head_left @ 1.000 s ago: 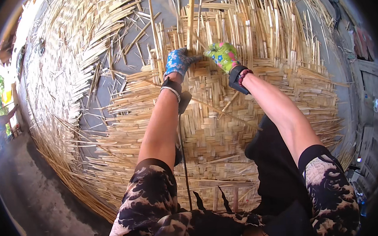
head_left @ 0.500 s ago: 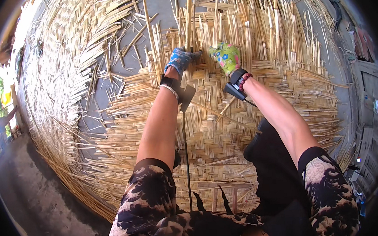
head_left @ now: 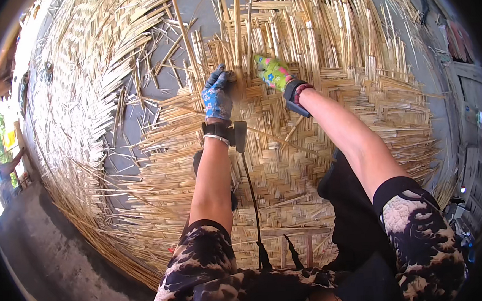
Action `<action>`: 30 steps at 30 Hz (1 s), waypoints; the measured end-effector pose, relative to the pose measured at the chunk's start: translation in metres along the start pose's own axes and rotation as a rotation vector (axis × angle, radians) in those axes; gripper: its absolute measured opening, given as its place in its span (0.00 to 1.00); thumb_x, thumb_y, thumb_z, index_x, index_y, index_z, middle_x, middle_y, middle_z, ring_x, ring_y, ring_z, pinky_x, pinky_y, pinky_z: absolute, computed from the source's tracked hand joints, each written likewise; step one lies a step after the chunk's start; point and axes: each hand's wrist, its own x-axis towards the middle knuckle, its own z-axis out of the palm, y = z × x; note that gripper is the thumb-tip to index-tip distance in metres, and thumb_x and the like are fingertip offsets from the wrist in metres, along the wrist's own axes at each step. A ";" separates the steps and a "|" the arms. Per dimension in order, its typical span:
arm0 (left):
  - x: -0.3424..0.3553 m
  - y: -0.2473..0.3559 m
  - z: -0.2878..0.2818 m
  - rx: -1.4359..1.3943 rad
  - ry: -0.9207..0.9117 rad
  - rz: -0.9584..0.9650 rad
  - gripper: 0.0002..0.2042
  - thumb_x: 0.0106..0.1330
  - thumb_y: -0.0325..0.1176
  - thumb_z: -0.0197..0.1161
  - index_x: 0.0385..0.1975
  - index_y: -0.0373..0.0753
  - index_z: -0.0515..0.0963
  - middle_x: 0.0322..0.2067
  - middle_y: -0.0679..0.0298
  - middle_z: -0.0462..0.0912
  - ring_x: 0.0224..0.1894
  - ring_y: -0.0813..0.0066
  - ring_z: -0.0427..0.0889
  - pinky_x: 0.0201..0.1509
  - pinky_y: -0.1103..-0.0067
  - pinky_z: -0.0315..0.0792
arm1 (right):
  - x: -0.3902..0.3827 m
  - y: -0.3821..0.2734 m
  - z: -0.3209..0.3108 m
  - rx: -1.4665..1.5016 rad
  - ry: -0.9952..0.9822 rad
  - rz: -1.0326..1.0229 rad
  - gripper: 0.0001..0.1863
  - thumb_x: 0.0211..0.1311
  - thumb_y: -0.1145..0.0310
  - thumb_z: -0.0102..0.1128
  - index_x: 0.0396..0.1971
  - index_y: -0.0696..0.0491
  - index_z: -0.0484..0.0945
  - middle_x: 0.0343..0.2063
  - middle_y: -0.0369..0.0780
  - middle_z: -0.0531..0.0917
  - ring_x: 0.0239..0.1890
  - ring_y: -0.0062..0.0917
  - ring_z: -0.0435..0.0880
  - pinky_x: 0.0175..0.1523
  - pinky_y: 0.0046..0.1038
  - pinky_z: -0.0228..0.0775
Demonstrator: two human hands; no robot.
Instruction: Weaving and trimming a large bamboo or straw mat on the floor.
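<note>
A woven reed mat (head_left: 270,176) lies under both my hands, with loose strip ends standing out along its far edge. My left hand (head_left: 217,94), in a blue flowered glove with dark fingertips, is bent closed over the strips at the weave's edge; what it grips is hidden. My right hand (head_left: 275,74), in a green flowered glove, has its fingers pressed together at a thin reed strip (head_left: 250,26). Between the hands a thicker reed strip (head_left: 237,29) runs away from me; its near end is smeared by motion.
At the left spreads another woven stretch (head_left: 72,100), with broken reed bits on the grey floor (head_left: 123,122) between. A low concrete ledge (head_left: 54,250) borders the left side. Wooden boards (head_left: 472,89) stand at the right. One dark trouser leg (head_left: 355,210) of mine rests on the mat.
My left hand has drawn back toward me and slightly left, off the thicker strip. My right hand has shifted left, and the long strips beyond the hands have moved left.
</note>
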 end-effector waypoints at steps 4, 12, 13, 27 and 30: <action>-0.001 0.011 -0.011 0.177 0.037 0.011 0.11 0.54 0.24 0.55 0.38 0.32 0.73 0.29 0.60 0.78 0.31 0.74 0.76 0.38 0.81 0.71 | -0.030 -0.008 0.019 -0.461 0.240 -0.359 0.17 0.49 0.74 0.48 0.42 0.48 0.70 0.32 0.41 0.75 0.30 0.25 0.74 0.32 0.23 0.67; -0.011 0.028 0.002 0.453 0.022 -0.170 0.07 0.49 0.23 0.58 0.30 0.34 0.76 0.24 0.65 0.78 0.25 0.80 0.75 0.31 0.85 0.69 | -0.008 -0.029 0.055 -0.609 0.024 -0.401 0.13 0.48 0.73 0.49 0.36 0.48 0.75 0.25 0.43 0.78 0.24 0.28 0.75 0.29 0.25 0.67; -0.012 0.030 0.007 0.624 0.012 -0.231 0.08 0.49 0.24 0.58 0.30 0.34 0.76 0.23 0.65 0.78 0.23 0.80 0.75 0.29 0.85 0.69 | -0.003 -0.028 0.056 -0.675 -0.042 -0.387 0.11 0.48 0.72 0.48 0.33 0.48 0.76 0.25 0.45 0.78 0.25 0.30 0.76 0.30 0.27 0.68; 0.011 0.075 -0.017 1.339 0.272 0.093 0.16 0.48 0.32 0.61 0.38 0.35 0.73 0.28 0.54 0.78 0.31 0.64 0.78 0.35 0.76 0.69 | 0.014 -0.032 0.081 -0.475 0.425 -0.349 0.08 0.40 0.61 0.56 0.16 0.50 0.74 0.17 0.42 0.76 0.23 0.35 0.75 0.29 0.33 0.65; 0.022 0.050 -0.023 1.384 0.326 0.415 0.12 0.46 0.31 0.60 0.32 0.37 0.76 0.24 0.54 0.78 0.27 0.61 0.77 0.32 0.76 0.70 | 0.023 -0.013 0.076 0.352 0.290 -0.294 0.05 0.41 0.69 0.58 0.20 0.53 0.74 0.17 0.37 0.76 0.21 0.25 0.74 0.29 0.25 0.66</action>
